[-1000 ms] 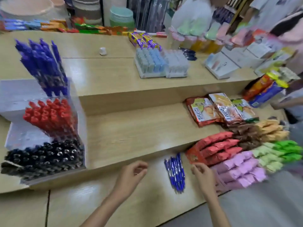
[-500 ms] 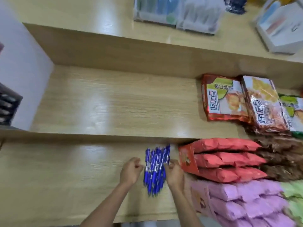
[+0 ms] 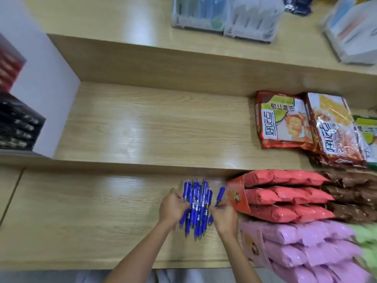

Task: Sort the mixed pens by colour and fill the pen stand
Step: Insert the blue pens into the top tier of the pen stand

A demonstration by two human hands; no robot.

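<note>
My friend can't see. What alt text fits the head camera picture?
The left hand and right hand grip a bundle of blue pens lying on a wooden counter. Stacked snack packets sit to their right; the pen stand, holding black pens and red pens, is at far left.

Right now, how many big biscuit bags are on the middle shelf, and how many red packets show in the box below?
Biscuit bags: 3, one cut off by the frame edge
Red packets: 3 showing
Total: 6

Stepped wooden counter with blue pens, snack packets
</note>
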